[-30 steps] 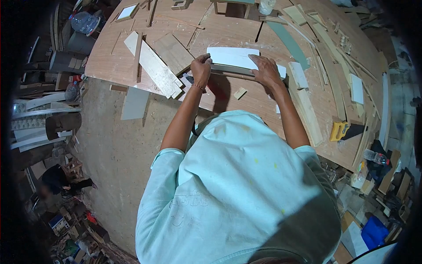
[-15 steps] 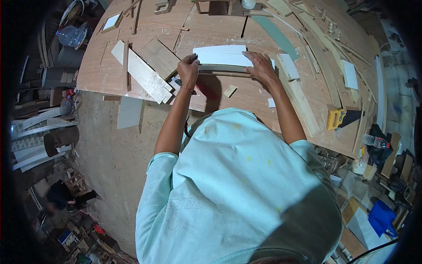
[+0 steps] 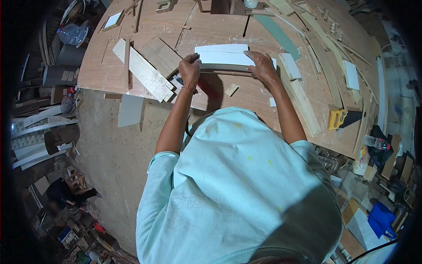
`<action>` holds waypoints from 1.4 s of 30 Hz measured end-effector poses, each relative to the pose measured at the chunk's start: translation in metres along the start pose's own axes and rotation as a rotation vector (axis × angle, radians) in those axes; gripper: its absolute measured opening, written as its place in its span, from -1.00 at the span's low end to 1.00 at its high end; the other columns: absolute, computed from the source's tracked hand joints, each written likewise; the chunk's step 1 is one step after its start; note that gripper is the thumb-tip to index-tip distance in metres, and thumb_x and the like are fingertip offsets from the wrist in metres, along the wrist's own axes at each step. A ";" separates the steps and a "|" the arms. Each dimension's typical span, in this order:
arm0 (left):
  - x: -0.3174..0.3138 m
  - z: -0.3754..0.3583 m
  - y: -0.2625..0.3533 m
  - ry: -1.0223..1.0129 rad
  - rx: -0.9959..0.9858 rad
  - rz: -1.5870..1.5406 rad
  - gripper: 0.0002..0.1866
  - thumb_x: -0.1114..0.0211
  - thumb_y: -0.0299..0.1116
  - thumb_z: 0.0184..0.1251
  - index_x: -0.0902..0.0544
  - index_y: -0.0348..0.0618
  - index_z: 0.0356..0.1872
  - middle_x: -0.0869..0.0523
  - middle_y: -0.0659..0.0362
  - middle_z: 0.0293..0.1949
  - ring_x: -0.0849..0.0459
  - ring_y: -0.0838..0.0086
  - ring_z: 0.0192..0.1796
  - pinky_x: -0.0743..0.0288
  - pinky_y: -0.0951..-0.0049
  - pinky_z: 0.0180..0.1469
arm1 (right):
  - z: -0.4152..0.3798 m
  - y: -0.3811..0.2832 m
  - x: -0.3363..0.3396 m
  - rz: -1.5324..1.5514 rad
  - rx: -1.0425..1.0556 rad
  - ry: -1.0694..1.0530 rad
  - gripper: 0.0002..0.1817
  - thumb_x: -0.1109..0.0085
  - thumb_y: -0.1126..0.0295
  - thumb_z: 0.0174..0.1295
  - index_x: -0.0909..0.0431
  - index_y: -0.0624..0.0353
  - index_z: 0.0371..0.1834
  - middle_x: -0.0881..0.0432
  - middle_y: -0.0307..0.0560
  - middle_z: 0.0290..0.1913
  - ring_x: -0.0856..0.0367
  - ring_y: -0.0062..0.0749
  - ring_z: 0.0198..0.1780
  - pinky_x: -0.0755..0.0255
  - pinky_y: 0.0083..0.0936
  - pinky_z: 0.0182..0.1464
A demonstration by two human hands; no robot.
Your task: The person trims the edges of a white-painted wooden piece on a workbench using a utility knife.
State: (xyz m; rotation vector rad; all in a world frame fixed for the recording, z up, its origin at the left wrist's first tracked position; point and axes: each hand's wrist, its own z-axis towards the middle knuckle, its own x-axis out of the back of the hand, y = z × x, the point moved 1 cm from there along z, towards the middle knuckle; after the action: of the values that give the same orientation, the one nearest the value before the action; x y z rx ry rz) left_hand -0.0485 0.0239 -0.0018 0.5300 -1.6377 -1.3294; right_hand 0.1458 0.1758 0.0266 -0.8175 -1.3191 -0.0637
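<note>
Near the table's front edge, both my hands hold a white board [image 3: 222, 58] by its ends. A grey strip [image 3: 226, 67] runs along the board's near side. My left hand [image 3: 190, 71] is closed on the left end, and my right hand [image 3: 264, 68] grips the right end with its fingers over the top. Just beyond it lies another white strip, with a thin seam between them. Partly hidden by my left wrist is a dark and red object [image 3: 203, 86], whose kind I cannot make out. A small wood block [image 3: 231, 90] lies nearer to me.
Left of my hands are a long pale plank [image 3: 143, 72] and a brown board [image 3: 158, 57]. At right lie a white piece [image 3: 289, 66], long wood strips [image 3: 327, 77] and a yellow-handled saw [image 3: 337, 119]. Far left on the floor side, a person [image 3: 66, 193] is low down among scrap wood.
The seam between the two white pieces looks slightly shifted. Both hands keep their hold at the board's ends, and the whole view has moved a little.
</note>
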 end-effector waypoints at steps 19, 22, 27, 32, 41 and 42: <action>0.013 -0.005 -0.002 -0.177 -0.083 -0.103 -0.57 -0.27 -0.53 -0.05 -0.49 -0.33 -0.05 -0.59 -0.05 -0.13 -0.59 0.32 -0.10 -0.45 0.43 -0.04 | -0.012 0.006 0.014 -0.065 -0.066 -0.009 -0.30 -0.31 0.41 -0.17 -0.28 0.06 0.15 -0.30 -0.11 0.19 -0.17 -0.30 0.26 0.16 -0.02 0.29; 0.017 -0.009 0.005 -0.226 -0.143 0.165 -0.49 -0.30 -0.53 -0.09 -0.45 -0.22 0.02 -0.54 -0.02 -0.04 -0.54 0.24 -0.03 -0.43 0.36 0.00 | -0.013 0.014 0.016 -0.113 -0.110 -0.016 -0.29 -0.31 0.40 -0.18 -0.28 0.07 0.15 -0.30 -0.09 0.19 -0.17 -0.29 0.26 0.14 -0.02 0.29; 0.016 -0.005 0.013 -0.294 -0.469 0.430 -0.34 -0.34 -0.49 -0.17 -0.37 -0.07 0.10 -0.38 0.00 0.11 -0.39 0.12 0.11 -0.31 0.29 0.12 | -0.015 0.023 0.019 -0.130 -0.127 0.009 -0.29 -0.31 0.41 -0.18 -0.27 0.08 0.17 -0.29 -0.09 0.20 -0.17 -0.29 0.26 0.06 -0.10 0.27; 0.015 0.006 0.005 -0.361 -0.557 0.477 -0.31 -0.34 -0.50 -0.17 -0.33 -0.04 0.13 -0.37 0.03 0.13 -0.32 0.16 0.17 -0.27 0.31 0.16 | -0.019 0.040 0.022 -0.062 -0.144 0.040 -0.29 -0.29 0.46 -0.18 -0.28 0.05 0.17 -0.30 -0.09 0.20 -0.19 -0.30 0.25 -0.02 -0.32 0.29; 0.015 0.009 0.013 -0.407 -0.570 0.578 -0.37 -0.31 -0.48 -0.12 -0.36 -0.07 0.11 -0.40 0.06 0.10 -0.36 0.16 0.13 -0.29 0.31 0.13 | -0.029 0.052 0.023 -0.035 -0.175 0.073 -0.30 -0.28 0.52 -0.18 -0.29 0.03 0.15 -0.32 -0.10 0.18 -0.21 -0.29 0.24 -0.08 -0.45 0.29; 0.015 0.009 0.013 -0.406 -0.571 0.577 -0.37 -0.31 -0.48 -0.12 -0.36 -0.07 0.11 -0.40 0.06 0.10 -0.36 0.16 0.13 -0.29 0.31 0.13 | -0.030 0.051 0.024 -0.041 -0.175 0.074 -0.32 -0.26 0.53 -0.17 -0.31 0.03 0.15 -0.32 -0.10 0.18 -0.22 -0.29 0.23 -0.09 -0.45 0.28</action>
State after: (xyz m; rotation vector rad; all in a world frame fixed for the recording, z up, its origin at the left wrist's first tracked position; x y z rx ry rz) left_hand -0.0603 0.0208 0.0158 -0.5480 -1.4557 -1.4123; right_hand 0.2023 0.2056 0.0212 -0.9277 -1.2730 -0.2428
